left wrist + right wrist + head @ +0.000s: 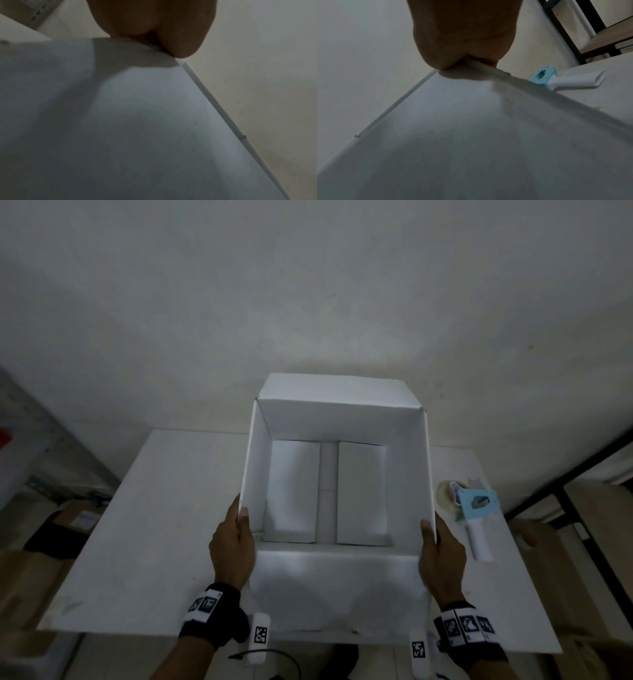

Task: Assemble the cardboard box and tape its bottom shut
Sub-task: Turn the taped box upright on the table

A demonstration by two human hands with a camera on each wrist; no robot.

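both hands (234, 546) (442, 556) grip smooth white cardboard box (337, 419).

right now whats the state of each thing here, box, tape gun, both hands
box: upright on the table, top open, two inner bottom flaps folded flat with a gap between them
tape gun: lying on the table right of the box, untouched
left hand: grips the box's left wall
right hand: grips the box's right wall

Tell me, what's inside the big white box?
Inside the white cardboard box, only two folded bottom flaps show, with a strip between them. Whatever lies under those flaps is covered.
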